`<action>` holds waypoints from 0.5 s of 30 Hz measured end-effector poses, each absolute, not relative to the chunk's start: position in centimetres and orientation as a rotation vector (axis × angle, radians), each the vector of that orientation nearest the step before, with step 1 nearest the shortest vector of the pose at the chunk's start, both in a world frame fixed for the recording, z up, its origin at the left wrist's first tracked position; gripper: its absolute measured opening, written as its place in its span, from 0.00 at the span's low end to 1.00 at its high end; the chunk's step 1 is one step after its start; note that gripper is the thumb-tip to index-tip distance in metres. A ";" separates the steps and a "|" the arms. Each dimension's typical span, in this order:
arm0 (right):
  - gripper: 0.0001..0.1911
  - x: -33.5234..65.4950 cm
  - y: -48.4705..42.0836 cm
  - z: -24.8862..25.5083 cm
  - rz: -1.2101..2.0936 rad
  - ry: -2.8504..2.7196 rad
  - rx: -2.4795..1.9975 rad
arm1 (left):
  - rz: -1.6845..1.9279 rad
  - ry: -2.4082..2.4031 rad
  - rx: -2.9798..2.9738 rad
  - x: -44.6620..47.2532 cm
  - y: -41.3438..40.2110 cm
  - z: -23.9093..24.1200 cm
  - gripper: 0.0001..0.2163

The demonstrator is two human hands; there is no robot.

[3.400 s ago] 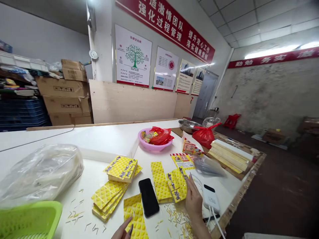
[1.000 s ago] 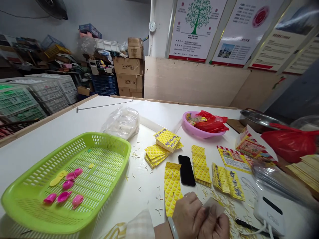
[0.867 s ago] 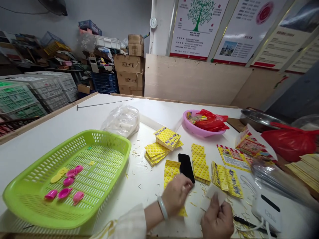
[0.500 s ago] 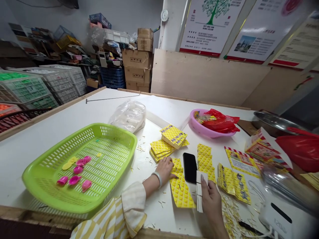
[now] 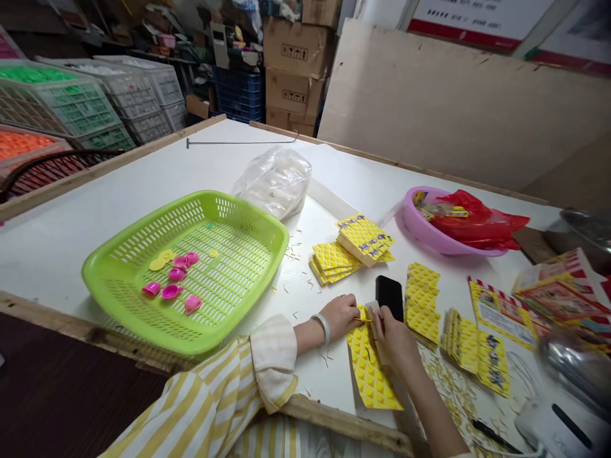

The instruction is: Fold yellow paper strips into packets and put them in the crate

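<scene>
My left hand [image 5: 340, 316] rests on the white table, fingers pinched on a thin yellow strip at the near end of a yellow patterned card sheet [image 5: 375, 375]. My right hand [image 5: 394, 333] is closed on a small white card held upright over the same sheet, touching the left hand's fingertips. A black phone [image 5: 389, 295] lies just beyond both hands. Stacks of yellow cards [image 5: 352, 250] sit further back, with more stacks of yellow cards [image 5: 422, 300] to the right.
A green slotted basket [image 5: 143, 308] with pink and yellow caps stands at the left. A clear plastic bag [image 5: 275, 180], a pink bowl [image 5: 420, 227] with red wrapping, printed packets [image 5: 496, 315] and a white device [image 5: 558, 420] lie around. Yellow paper slivers litter the table. Crates and boxes stand behind.
The view has tilted down and moved closer. My left hand shifted right to the sheet's near end and pinched; my right hand brought the white card over to meet it.
</scene>
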State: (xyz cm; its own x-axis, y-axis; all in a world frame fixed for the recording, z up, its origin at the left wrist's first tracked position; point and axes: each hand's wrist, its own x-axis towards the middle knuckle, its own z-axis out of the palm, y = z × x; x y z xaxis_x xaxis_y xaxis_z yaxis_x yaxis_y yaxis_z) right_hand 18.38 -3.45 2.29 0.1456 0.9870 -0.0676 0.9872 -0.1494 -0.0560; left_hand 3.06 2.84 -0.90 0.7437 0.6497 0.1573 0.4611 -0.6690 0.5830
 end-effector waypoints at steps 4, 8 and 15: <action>0.13 16.9 -3.3 3.5 -0.092 1.923 2.201 | 0.442 0.839 2.430 3.2 2.9 -0.8 0.09; 0.11 15.7 -3.1 4.5 -0.149 1.894 2.098 | 0.394 0.838 2.440 3.2 2.9 -0.5 0.08; 0.11 16.1 -2.5 4.3 -0.173 1.879 2.033 | 0.282 0.856 2.446 2.9 3.0 0.6 0.09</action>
State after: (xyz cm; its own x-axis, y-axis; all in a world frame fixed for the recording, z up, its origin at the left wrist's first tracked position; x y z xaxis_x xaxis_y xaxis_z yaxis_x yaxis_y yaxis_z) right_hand 16.12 -2.54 4.26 0.1057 0.9374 -0.3318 0.9822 -0.0463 0.1821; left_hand 2.92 2.97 0.61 0.7775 0.6286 0.0210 0.5184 -0.6594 0.5444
